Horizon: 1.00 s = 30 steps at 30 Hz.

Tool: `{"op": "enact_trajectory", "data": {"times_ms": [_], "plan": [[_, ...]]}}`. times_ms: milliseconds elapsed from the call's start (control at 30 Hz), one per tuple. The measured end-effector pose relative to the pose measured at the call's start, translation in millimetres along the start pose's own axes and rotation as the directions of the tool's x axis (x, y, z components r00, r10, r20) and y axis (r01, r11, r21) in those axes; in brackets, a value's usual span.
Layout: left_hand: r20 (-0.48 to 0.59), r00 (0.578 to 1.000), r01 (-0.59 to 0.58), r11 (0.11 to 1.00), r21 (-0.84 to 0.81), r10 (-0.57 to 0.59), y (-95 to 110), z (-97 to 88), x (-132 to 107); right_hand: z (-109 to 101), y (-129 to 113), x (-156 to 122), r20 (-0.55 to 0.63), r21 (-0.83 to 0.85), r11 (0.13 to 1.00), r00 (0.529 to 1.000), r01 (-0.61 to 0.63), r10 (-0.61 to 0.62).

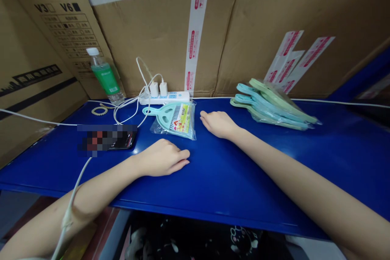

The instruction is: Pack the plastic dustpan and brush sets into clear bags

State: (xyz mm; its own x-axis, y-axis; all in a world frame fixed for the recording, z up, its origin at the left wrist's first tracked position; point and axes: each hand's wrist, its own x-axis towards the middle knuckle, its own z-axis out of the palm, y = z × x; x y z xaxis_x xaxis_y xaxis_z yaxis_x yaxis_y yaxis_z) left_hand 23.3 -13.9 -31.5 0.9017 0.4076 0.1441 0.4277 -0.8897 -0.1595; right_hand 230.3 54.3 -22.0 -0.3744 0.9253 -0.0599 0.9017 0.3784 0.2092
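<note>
My left hand (pixel 164 157) rests on the blue table with its fingers curled in and nothing showing in them. Just beyond it lies a light-blue mini dustpan with a brush (pixel 172 118) in a clear plastic bag, its handle pointing left and a printed label card on it. My right hand (pixel 218 124) is closed in a loose fist on the table, to the right of this bagged set and apart from it. Farther right, a pile of several bagged green and blue dustpans (pixel 271 103) leans near the cardboard, handles to the left.
A white power strip (pixel 179 97) with two chargers stands behind the dustpan. At the left are a green-labelled bottle (pixel 106 77), a beaded bracelet (pixel 99 109), a phone (pixel 124 139) and white cables. One cable crosses my left forearm. Cardboard (pixel 152 36) walls the back.
</note>
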Motion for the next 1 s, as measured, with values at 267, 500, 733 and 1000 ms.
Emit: {"op": "enact_trajectory", "data": {"times_ms": [267,500,733,1000], "plan": [[0.020,1.000,0.004,1.000,-0.003,-0.004,0.2,-0.9,0.3,0.2,0.2,0.1,-0.003,0.007,1.000,1.000,-0.002,0.002],[0.029,1.000,0.009,1.000,0.004,-0.009,0.5,-0.8,0.3,0.3,0.3,0.5,0.001,0.007,1.000,1.000,-0.005,0.005],[0.031,0.999,0.009,1.000,0.008,-0.009,-0.4,-0.8,0.5,1.0,0.3,0.6,-0.003,0.005,1.000,1.000,-0.006,0.006],[0.008,1.000,0.001,1.000,-0.010,0.000,0.0,-0.8,0.5,0.3,-0.1,0.0,-0.002,0.004,1.000,1.000,-0.006,0.006]]}}
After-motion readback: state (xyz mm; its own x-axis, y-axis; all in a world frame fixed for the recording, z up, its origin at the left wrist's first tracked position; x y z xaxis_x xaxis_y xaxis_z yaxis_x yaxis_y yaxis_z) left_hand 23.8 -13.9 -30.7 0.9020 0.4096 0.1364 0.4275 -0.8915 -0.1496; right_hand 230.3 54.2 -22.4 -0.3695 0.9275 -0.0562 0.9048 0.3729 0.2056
